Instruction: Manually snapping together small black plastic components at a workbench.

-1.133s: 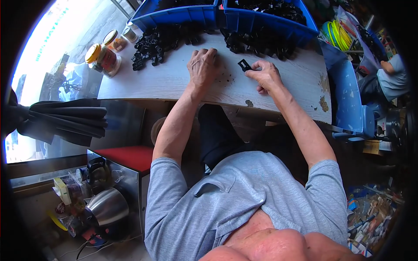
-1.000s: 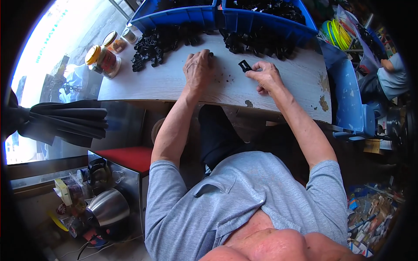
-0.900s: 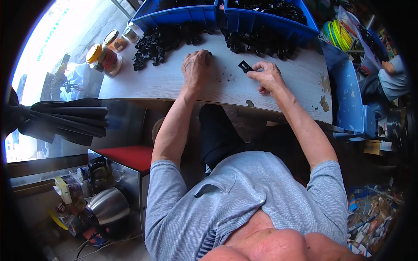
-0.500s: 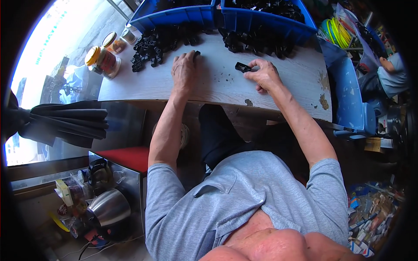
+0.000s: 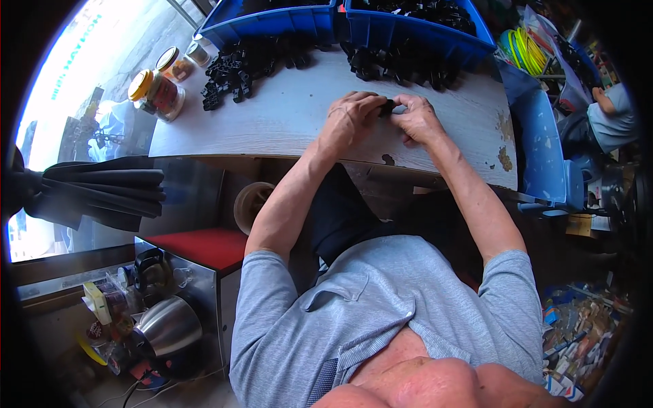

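Over the middle of the pale table (image 5: 238,132), we see the left hand (image 5: 352,117) and the right hand (image 5: 416,121) meeting at 1 small black part (image 5: 387,107). The part sits in the narrow gap between the 2 hands, mostly covered by fingers. On the right hand, thumb and forefinger are pinched nearly closed on it, and the other fingers curl in toward the palm. On the left hand, the fingers are bent and drawn together, with their tips at the part; the back of that hand hides the grip, so we cannot tell whether it pinches this part or some other piece.

Beyond the hands we see 2 heaps of black pieces on the table, the left heap (image 5: 235,71) and the right heap (image 5: 401,64), set apart by a strip of tabletop. Behind them stand the left bin (image 5: 272,28) and the right bin (image 5: 418,35), both blue, side by side, with more black pieces inside. At the table's left end we find a yellow-lidded jar (image 5: 158,95), a smaller jar (image 5: 177,66) and a can (image 5: 198,54). Off the right end we see a blue tub (image 5: 547,146), a yellow coil (image 5: 527,53) and another person's arm (image 5: 603,101).
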`<state>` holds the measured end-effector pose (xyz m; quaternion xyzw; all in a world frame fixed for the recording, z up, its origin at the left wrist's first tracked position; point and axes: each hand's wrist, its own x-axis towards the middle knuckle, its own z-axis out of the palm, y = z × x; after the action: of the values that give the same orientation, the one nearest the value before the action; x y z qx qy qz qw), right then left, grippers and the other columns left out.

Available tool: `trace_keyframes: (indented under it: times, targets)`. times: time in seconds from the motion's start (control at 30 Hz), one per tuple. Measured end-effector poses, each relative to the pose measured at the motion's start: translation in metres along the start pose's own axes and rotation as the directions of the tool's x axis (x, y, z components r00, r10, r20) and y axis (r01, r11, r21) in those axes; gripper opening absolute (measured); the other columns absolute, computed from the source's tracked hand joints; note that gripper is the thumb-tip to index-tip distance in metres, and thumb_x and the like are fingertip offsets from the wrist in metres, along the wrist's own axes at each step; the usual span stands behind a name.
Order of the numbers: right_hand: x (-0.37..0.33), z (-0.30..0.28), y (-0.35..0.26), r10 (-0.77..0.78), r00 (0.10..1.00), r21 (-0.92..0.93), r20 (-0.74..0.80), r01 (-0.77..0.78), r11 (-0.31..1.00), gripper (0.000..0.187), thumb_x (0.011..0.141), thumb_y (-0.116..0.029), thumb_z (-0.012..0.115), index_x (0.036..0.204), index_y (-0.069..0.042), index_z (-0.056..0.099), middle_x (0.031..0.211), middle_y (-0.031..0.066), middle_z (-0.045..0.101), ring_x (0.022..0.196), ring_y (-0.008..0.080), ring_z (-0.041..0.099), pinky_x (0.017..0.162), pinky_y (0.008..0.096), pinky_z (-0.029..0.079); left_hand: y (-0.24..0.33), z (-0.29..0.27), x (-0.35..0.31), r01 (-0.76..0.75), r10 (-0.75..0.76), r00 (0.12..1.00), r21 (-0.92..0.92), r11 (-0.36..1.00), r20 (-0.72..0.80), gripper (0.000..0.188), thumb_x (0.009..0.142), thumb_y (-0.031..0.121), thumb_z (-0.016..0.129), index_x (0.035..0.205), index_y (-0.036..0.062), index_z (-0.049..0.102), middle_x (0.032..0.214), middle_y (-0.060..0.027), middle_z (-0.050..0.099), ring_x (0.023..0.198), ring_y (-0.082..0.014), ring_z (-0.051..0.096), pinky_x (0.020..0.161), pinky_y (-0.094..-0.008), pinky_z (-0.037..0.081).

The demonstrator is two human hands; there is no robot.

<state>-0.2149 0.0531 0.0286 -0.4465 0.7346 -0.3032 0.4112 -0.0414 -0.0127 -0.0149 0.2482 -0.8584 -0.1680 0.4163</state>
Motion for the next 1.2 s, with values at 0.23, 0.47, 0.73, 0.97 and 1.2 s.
trace_keyframes:
  times: [0.23, 0.47, 0.73, 0.97, 1.2]
  targets:
    - [0.003, -0.001, 0.004, 0.000, 1.000, 0.007, 0.002, 0.000, 1.000, 0.035, 0.080, -0.009, 0.071, 0.115, -0.012, 0.071, 0.070, 0.0043, 0.065, 0.051, 0.0124, 0.061, 0.046, 0.0283, 0.053, -0.010, -0.010, 0.004, -0.097, 0.102, 0.971, -0.035, 0.995, 0.214, 0.028, 0.087, 0.004, 0.068, 0.115, 0.0077, 0.073, 0.110, -0.0128, 0.073, 0.101, -0.0334, 0.069, 0.086, -0.0417, 0.056]
    - [0.001, -0.003, -0.002, -0.022, 0.997, -0.075, 0.067, 0.027, 0.997, 0.037, 0.082, -0.014, 0.072, 0.119, -0.012, 0.069, 0.068, 0.0038, 0.065, 0.051, 0.0123, 0.060, 0.048, 0.0282, 0.054, 0.008, -0.019, -0.010, -0.135, 0.075, 0.958, 0.205, 0.969, 0.276, 0.041, 0.088, 0.006, 0.068, 0.129, 0.0130, 0.068, 0.122, -0.0075, 0.071, 0.119, -0.0296, 0.061, 0.100, -0.0434, 0.047]
    - [-0.006, -0.001, 0.003, -0.059, 0.998, -0.046, -0.019, 0.058, 0.997, 0.038, 0.080, -0.020, 0.078, 0.115, -0.006, 0.069, 0.068, 0.0044, 0.065, 0.050, 0.0123, 0.059, 0.046, 0.0283, 0.053, -0.037, -0.022, 0.036, -0.002, 0.069, 0.979, 0.333, 0.943, -0.190, 0.033, 0.084, -0.001, 0.064, 0.113, 0.0111, 0.071, 0.108, -0.0103, 0.072, 0.103, -0.0340, 0.064, 0.085, -0.0422, 0.053]
    - [-0.017, -0.020, 0.022, 0.077, 0.996, 0.403, -0.039, -0.055, 0.914, 0.037, 0.083, -0.020, 0.079, 0.112, -0.004, 0.064, 0.060, 0.0030, 0.056, 0.047, 0.0137, 0.060, 0.047, 0.0318, 0.057, -0.121, -0.029, 0.075, -0.026, -0.039, 0.997, 0.739, 0.674, 0.070, 0.029, 0.084, 0.011, 0.060, 0.111, 0.0148, 0.071, 0.110, -0.0060, 0.069, 0.117, -0.0305, 0.060, 0.088, -0.0469, 0.050]
    - [-0.012, -0.121, 0.080, 0.241, 0.865, 0.612, -0.440, 0.093, 0.785, 0.035, 0.083, -0.021, 0.081, 0.111, -0.007, 0.065, 0.057, 0.0013, 0.052, 0.050, 0.0162, 0.060, 0.054, 0.0361, 0.061, -0.099, -0.026, 0.050, -0.124, 0.042, 0.988, 0.603, 0.788, 0.147, 0.024, 0.084, 0.008, 0.061, 0.105, 0.0124, 0.072, 0.105, -0.0085, 0.069, 0.102, -0.0283, 0.065, 0.086, -0.0417, 0.049]
